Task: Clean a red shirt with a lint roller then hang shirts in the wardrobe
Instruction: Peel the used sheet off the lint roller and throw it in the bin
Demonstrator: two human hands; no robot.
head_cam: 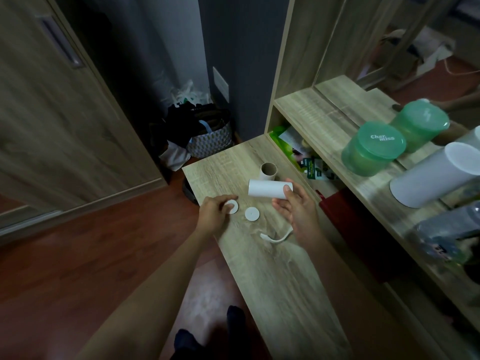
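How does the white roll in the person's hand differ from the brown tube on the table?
The white roll looks longer than the brown tube. The white roll lies sideways, gripped by the right hand; the brown tube stands upright on the table, untouched, while the left hand pinches a white disc. Both are cylinders.

My left hand: bare forearm extended forward, palm down, fingers curled, fingertips pinching white disc. My right hand: palm turned leftward, thumb over end of white roll, fingers curled beneath, gripping it. Hands near, apart.
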